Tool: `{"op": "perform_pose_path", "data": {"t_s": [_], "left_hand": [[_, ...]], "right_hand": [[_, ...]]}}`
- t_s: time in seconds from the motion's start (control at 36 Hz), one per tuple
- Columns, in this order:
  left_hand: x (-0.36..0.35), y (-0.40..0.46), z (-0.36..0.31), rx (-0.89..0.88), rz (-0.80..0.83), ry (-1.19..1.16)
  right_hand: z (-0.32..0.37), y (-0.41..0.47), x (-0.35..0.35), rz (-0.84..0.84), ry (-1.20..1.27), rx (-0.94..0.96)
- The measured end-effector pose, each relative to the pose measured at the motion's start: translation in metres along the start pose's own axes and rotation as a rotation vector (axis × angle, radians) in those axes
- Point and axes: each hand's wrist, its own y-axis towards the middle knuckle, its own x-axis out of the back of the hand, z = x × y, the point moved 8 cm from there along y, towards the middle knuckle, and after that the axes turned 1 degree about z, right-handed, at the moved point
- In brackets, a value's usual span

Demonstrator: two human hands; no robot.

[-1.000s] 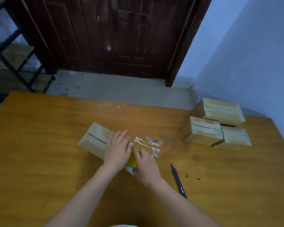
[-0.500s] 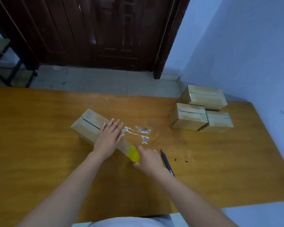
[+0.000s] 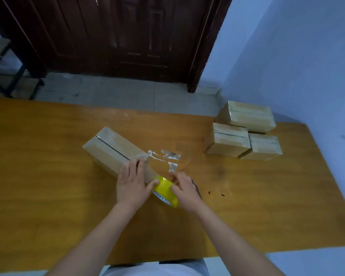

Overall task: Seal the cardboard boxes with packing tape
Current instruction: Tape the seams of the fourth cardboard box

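wooden table (image 3: 48, 176), cardboard boxes (image 3: 112, 150), tape roll (image 3: 164, 189)

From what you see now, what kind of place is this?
Probably a plain room used for packing by hand: a wooden table by a dark door, small cardboard boxes stacked against the wall, and a yellow tape roll between both hands.

Tape roll (image 3: 165, 191) before box (image 3: 116, 150) (three boxes (image 3: 242, 131) far right)

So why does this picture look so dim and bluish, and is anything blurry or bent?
Head view: dim light with a blue cast on the wall; the table edges bow from the wide lens; glare glints on the yellow tape roll; the door looks smeared.
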Motion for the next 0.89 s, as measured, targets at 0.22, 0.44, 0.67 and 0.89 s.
{"op": "perform_pose_path", "data": {"t_s": [0.22, 0.44, 0.67, 0.89], "left_hand": [[-0.007, -0.003, 0.004, 0.107, 0.113, -0.086], [-0.008, -0.002, 0.006, 0.097, 0.101, -0.070], [-0.005, -0.002, 0.005, 0.110, 0.110, -0.087], [-0.007, -0.001, 0.008, 0.105, 0.066, -0.038]], "right_hand": [[-0.109, -0.007, 0.009, -0.032, -0.465, -0.457], [-0.063, 0.016, 0.035, -0.098, -0.318, -0.156], [0.071, 0.010, 0.041, -0.106, -0.601, 0.612], [0.089, 0.022, 0.032, -0.108, -0.733, 0.683]]}}
